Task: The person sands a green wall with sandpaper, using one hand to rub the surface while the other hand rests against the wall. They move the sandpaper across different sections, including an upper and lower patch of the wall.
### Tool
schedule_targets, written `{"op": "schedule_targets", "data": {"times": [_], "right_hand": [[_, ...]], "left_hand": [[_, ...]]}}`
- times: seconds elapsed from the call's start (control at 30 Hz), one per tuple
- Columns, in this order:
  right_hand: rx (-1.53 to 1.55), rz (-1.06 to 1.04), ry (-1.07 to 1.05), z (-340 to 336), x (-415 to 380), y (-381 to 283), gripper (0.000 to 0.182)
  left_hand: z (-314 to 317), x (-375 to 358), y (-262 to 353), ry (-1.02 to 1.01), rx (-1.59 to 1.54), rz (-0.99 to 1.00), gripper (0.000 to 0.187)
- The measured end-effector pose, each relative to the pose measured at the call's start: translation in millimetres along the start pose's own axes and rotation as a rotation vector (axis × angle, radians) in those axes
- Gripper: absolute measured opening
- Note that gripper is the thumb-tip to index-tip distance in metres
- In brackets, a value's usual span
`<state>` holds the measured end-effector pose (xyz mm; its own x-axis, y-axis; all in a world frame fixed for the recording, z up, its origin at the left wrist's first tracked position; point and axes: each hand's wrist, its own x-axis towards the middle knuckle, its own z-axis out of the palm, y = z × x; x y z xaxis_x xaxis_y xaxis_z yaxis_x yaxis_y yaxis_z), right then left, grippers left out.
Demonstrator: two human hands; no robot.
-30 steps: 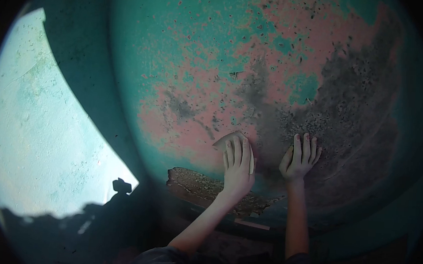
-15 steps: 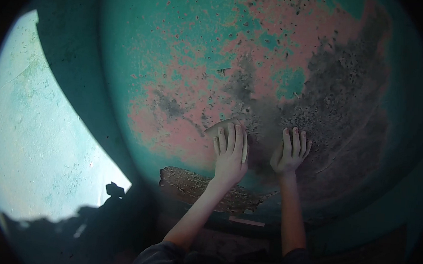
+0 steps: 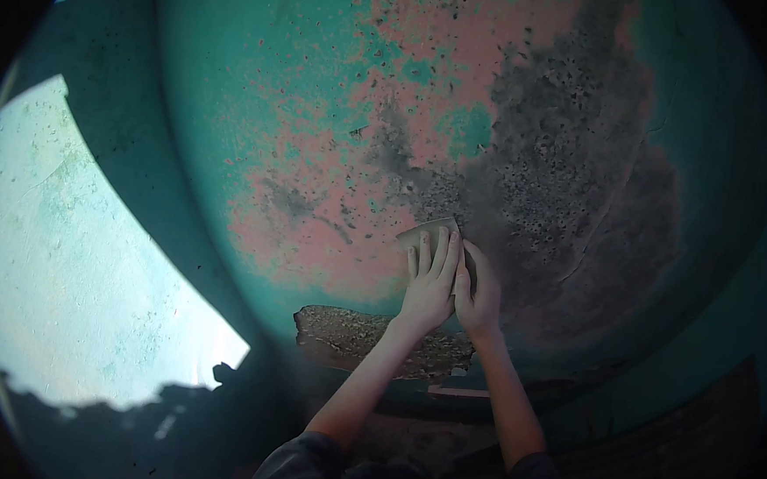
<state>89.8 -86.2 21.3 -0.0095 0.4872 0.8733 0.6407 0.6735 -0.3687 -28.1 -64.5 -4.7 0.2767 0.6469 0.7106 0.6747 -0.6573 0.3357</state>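
No text, label, brand, number or sign is showing legibly.

Dark, bluish, slightly loose short sleeves (image 3: 301, 465), slender bare forearms (image 3: 364, 388) and bare, slim-fingered hands (image 3: 431, 286).
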Motion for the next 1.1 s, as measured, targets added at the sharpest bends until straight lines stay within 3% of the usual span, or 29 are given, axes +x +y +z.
{"op": "schedule_targets", "data": {"times": [0.1,0.17,0.23,0.3,0.37,0.43,0.47,0.5,0.57,0.63,0.77,0.83,0.97,1.1], "right_hand": [[0.165,0.019,-0.030,-9.1,-1.8,6.1,0.039],[0.297,0.341,-0.146,-24.2,0.8,-0.1,0.039],[0.331,0.341,-0.118,-31.8,5.0,4.5,0.036],[0.285,0.184,0.060,-38.1,11.5,13.3,0.032],[0.346,0.250,0.064,-42.8,12.3,14.1,0.029],[0.310,0.288,0.187,-40.5,13.1,11.1,0.029],[0.316,0.286,0.184,-40.0,13.3,9.7,0.029],[0.316,0.274,0.175,-39.4,12.9,7.9,0.030],[0.320,0.264,0.161,-43.0,10.1,5.5,0.031],[0.188,0.220,0.054,-51.6,8.0,0.3,0.036],[-0.144,0.027,0.100,-67.4,-1.3,-15.7,0.045],[-0.260,-0.214,-0.194,-72.0,13.4,-24.7,0.055],[-0.462,-0.195,-0.238,-60.2,53.8,-20.8,0.063],[-0.655,-0.185,-0.146,-51.7,79.7,-0.7,0.070]], "left_hand": [[-2.4,1.5,-1.4,-0.036,0.013,0.010,0.076],[-11.6,-0.7,2.0,-0.048,-0.007,0.006,0.079],[-24.5,-4.1,11.6,0.040,-0.135,0.097,0.085],[-25.9,-7.5,20.4,0.135,-0.111,0.067,0.080],[-23.5,-6.0,28.1,0.234,-0.086,0.036,0.075],[-18.5,-1.0,38.3,0.271,-0.401,-0.362,0.059],[-16.0,6.4,40.2,0.319,-0.434,-0.360,0.047],[-16.0,14.0,44.3,0.322,-0.428,-0.362,0.047],[-16.8,24.8,51.6,0.430,-0.761,-0.386,0.041],[-21.3,31.8,53.1,0.444,-0.769,-0.417,0.038],[-33.2,42.7,60.3,0.478,-0.692,-0.447,0.031],[-39.3,47.8,66.2,0.453,-0.681,-0.408,0.033],[-39.9,57.7,71.3,0.428,-0.619,-0.289,0.035],[-43.5,68.7,72.4,0.407,-0.551,-0.188,0.038]]}}
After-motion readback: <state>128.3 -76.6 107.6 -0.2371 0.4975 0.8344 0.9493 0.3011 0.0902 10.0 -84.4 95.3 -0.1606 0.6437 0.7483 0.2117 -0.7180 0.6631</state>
